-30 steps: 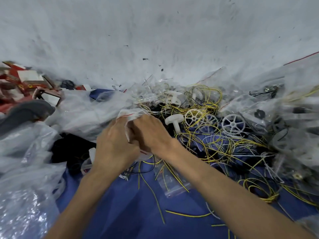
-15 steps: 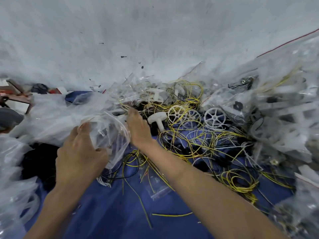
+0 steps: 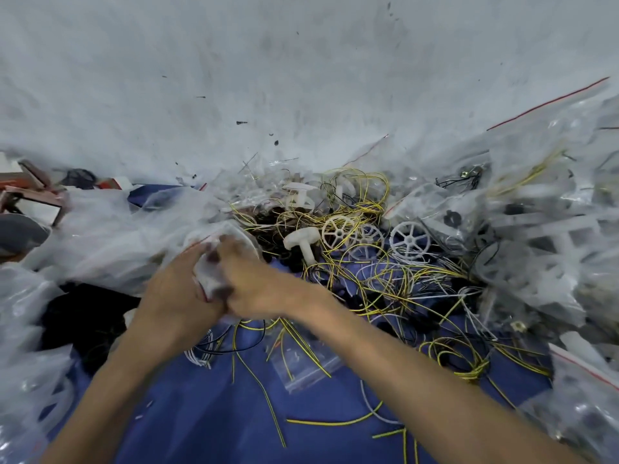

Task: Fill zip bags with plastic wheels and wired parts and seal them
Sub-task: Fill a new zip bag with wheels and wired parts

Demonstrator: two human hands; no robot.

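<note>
Zip bag (image 3: 210,274), crumpled and blurred, is held between both hands above the blue cloth (image 3: 201,413). The left hand (image 3: 174,296) and right hand (image 3: 259,284) each have their fingers clenched round it. Near the right hand, white wheels (image 3: 338,231) lie tangled in yellow wires (image 3: 368,202).

At the centre of the frame, the left hand (image 3: 177,299) and right hand (image 3: 259,286) met, both gripping a small, blurred zip bag (image 3: 210,274). To their right, white spoked wheels (image 3: 410,240) lay tangled in yellow wires (image 3: 366,200) on blue cloth (image 3: 201,416). Filled bags (image 3: 552,236) were heaped at the right edge.
</note>
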